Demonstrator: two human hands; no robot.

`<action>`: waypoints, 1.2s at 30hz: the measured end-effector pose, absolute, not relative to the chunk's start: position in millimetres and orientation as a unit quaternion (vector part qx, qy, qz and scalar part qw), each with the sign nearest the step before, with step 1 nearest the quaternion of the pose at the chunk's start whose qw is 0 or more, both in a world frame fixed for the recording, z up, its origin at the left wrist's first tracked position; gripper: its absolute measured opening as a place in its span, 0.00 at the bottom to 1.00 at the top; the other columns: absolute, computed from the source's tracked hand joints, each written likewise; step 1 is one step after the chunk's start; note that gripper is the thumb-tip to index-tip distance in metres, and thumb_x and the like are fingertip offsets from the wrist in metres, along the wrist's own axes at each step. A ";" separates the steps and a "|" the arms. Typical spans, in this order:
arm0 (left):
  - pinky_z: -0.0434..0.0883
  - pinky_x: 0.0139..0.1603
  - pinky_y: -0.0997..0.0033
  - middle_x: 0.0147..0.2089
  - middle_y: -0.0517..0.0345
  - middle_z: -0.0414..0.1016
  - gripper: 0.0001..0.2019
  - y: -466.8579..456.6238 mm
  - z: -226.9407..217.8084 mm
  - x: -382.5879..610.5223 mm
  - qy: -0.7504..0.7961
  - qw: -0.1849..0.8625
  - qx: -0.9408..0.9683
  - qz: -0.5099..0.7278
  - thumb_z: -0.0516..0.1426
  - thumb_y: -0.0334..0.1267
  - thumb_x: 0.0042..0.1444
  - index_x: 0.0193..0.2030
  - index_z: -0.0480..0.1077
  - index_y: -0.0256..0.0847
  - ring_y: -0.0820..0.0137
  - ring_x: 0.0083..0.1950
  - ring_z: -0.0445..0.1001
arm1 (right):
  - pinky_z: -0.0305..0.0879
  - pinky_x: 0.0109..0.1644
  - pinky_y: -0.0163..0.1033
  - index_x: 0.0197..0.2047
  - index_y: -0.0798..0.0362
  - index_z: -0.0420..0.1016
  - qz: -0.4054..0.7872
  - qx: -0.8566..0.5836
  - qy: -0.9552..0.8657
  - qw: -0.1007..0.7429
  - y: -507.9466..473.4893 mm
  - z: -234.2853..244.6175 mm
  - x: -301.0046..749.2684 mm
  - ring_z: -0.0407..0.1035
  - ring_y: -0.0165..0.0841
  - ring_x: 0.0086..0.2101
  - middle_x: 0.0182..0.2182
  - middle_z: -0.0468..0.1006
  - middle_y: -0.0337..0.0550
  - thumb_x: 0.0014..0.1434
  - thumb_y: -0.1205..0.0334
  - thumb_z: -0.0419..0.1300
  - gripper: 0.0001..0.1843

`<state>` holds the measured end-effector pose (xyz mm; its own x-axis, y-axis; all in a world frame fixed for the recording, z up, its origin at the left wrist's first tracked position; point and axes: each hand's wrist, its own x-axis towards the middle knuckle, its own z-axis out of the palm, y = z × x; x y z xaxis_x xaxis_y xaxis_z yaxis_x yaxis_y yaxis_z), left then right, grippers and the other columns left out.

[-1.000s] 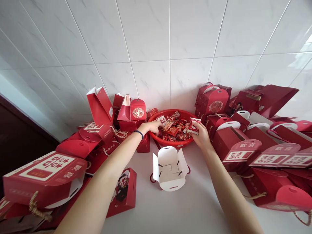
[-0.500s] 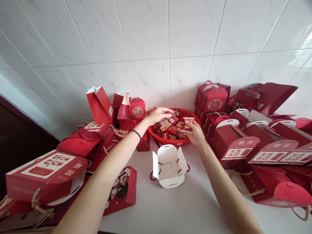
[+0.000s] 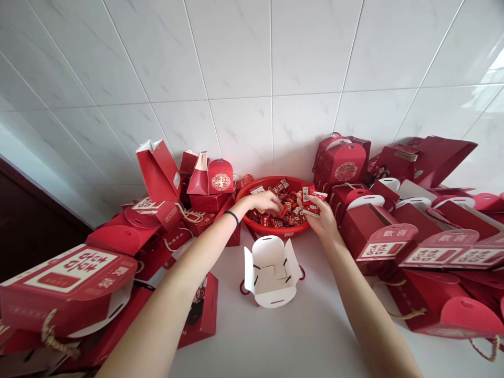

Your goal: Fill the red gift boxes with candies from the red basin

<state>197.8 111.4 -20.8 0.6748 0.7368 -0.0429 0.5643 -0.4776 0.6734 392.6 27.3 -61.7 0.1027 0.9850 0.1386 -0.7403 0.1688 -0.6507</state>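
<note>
1. Step, prob.: picking sweets (image 3: 282, 186) from basin (image 3: 268, 231).
2. L hand (image 3: 268, 202) over sweets, blurred; can't tell if fingers grip.
3. R hand (image 3: 323, 216) fingers clamped on pkts (image 3: 306, 194) by basin.
4. Next prob. needs L pinch; box (image 3: 271, 270) open nearby.

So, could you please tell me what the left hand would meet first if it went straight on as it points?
Probably the small wrapped packets in the red basin: the left hand points down towards them, though blur leaves unclear whether it touches one.
</note>
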 end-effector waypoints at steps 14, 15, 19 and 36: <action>0.66 0.65 0.62 0.60 0.51 0.77 0.28 136.5 -37.9 205.6 0.447 0.143 0.880 0.075 0.55 0.21 0.47 0.53 0.80 0.46 0.56 0.64 0.71 | 0.78 0.42 0.33 0.39 0.51 0.78 0.619 -0.217 -0.289 0.697 25.6 -60.6 393.7 0.80 0.30 0.37 0.37 0.84 0.40 0.52 0.66 0.71 0.11; 0.65 0.66 0.59 0.61 0.48 0.75 0.28 137.4 -38.0 203.9 0.455 0.127 0.878 0.078 0.55 0.21 0.48 0.54 0.79 0.45 0.54 0.65 0.70 | 0.78 0.43 0.33 0.39 0.51 0.78 0.618 -0.216 -0.291 0.697 25.6 -60.8 393.7 0.80 0.30 0.38 0.37 0.84 0.40 0.52 0.66 0.71 0.11; 0.65 0.64 0.58 0.55 0.44 0.75 0.25 137.9 -38.6 193.8 0.475 0.090 0.873 0.063 0.60 0.24 0.44 0.51 0.81 0.41 0.50 0.62 0.70 | 0.77 0.43 0.32 0.40 0.53 0.78 0.623 -0.215 -0.294 0.692 26.0 -61.7 393.2 0.80 0.30 0.37 0.37 0.84 0.42 0.51 0.66 0.71 0.12; 0.72 0.47 0.63 0.40 0.52 0.79 0.17 125.3 -37.5 198.8 0.485 0.215 0.820 0.216 0.53 0.49 0.66 0.42 0.76 0.39 0.61 0.43 0.75 | 0.78 0.35 0.39 0.37 0.52 0.76 0.638 -0.210 -0.311 0.672 30.0 -60.9 394.0 0.79 0.38 0.37 0.34 0.83 0.45 0.53 0.58 0.67 0.10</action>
<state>198.8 125.3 -37.5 0.4368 0.8876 0.1464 0.7018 -0.4381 0.5618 394.0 30.0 -60.9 -0.0077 0.9885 0.1509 -0.7275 0.0980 -0.6791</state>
